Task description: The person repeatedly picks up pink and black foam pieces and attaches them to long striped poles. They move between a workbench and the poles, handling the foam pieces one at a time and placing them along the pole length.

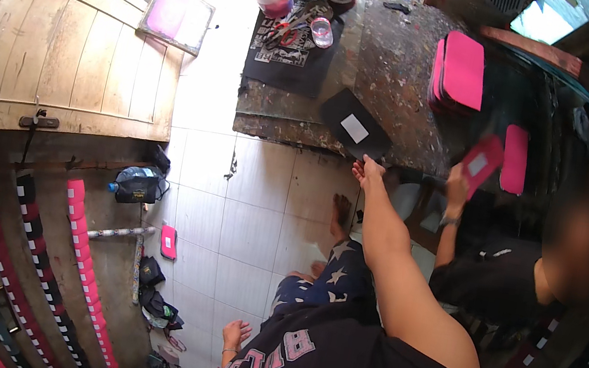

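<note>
Over the near edge of the paint-spattered dark wooden bench (403,61), our right hand (368,172) pinches the lower end of a flat black round-cornered piece (372,139) bearing a white rectangular label (354,128). Its thumb and fingers are closed on that end, partly masking it; whether the piece touches the wood, we cannot tell. Our left hand (236,334) hangs low at our side, loosely open with nothing visible in it, its forearm mostly cut off by our black shirt (365,362). Toward the bench's right end sits a stack of bright pink round-cornered pieces (463,70), its lower layers hard to count. Nearby, a co-worker's hand (457,187) grips a motion-blurred deep-pink piece (484,162). Beyond, the right corner fades into shadow.
</note>
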Available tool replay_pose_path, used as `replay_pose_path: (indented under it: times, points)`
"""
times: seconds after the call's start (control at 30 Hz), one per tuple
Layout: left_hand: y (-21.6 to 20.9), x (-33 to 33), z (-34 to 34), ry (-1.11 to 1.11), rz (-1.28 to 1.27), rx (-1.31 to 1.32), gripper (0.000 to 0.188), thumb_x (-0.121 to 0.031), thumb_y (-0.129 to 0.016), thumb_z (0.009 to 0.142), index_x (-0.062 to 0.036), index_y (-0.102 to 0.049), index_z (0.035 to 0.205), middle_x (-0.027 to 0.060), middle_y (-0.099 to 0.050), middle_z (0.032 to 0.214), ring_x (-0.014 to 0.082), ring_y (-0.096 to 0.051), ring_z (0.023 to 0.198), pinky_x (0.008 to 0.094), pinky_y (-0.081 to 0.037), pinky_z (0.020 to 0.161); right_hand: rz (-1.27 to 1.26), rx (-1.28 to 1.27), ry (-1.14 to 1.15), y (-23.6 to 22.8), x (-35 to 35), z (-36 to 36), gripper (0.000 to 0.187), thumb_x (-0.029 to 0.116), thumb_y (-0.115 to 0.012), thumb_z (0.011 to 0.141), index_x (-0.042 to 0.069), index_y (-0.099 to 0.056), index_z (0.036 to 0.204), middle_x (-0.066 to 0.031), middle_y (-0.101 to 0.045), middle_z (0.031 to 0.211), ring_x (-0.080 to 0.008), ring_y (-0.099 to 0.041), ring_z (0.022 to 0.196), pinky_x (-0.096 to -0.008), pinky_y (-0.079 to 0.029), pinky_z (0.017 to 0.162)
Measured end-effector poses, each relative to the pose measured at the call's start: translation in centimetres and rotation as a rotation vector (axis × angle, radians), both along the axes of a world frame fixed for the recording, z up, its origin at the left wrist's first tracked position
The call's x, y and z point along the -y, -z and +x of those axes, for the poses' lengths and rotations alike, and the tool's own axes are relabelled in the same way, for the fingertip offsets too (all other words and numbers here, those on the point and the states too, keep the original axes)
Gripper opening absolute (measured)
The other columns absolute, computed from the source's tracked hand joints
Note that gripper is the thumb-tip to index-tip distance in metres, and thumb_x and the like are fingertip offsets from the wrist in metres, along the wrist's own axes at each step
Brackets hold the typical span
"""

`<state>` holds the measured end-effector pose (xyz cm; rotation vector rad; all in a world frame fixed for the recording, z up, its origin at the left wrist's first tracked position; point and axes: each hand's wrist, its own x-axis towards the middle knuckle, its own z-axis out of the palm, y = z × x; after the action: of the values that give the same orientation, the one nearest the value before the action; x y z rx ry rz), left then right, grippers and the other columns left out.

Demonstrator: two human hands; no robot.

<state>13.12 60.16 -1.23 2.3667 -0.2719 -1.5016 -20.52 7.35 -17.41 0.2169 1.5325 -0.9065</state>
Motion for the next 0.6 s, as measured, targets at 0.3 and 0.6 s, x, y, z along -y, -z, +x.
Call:
replay_pose_path:
  times: [0.3, 0.6]
  points:
    - [0.7, 25.6, 1.9, -0.209, -0.346, -0.556, 0.045, -0.030, -0.042, 0.100, 0.0048, -0.044, 0.127, 0.0214, -0.055, 0.125, 0.0343, -0.057, 0.112, 0.0425, -0.048, 0.094, -0.425, 0.315, -0.355, -12.6, -3.1, 10.3, 0.018, 0.023, -0.065, 0.085, 0.007, -0.068, 0.091, -0.0049, -0.068, 0.081, -0.0169, -0.065, 0.071, -0.0310, -0.053, 0.069]
    - [-0.2, 46.7, -0.9, -0.316, -0.339, -1.026, 0.042, -0.025, -0.031, 0.101, 0.0084, -0.043, 0.124, 0.0245, -0.051, 0.128, 0.0403, -0.051, 0.119, 0.0508, -0.040, 0.105, -0.327, 0.196, -0.861, -20.9, -12.4, 13.9, 0.035, 0.034, -0.080, 0.074, 0.003, -0.072, 0.089, -0.0053, -0.067, 0.080, -0.0134, -0.063, 0.073, -0.0275, -0.050, 0.066]
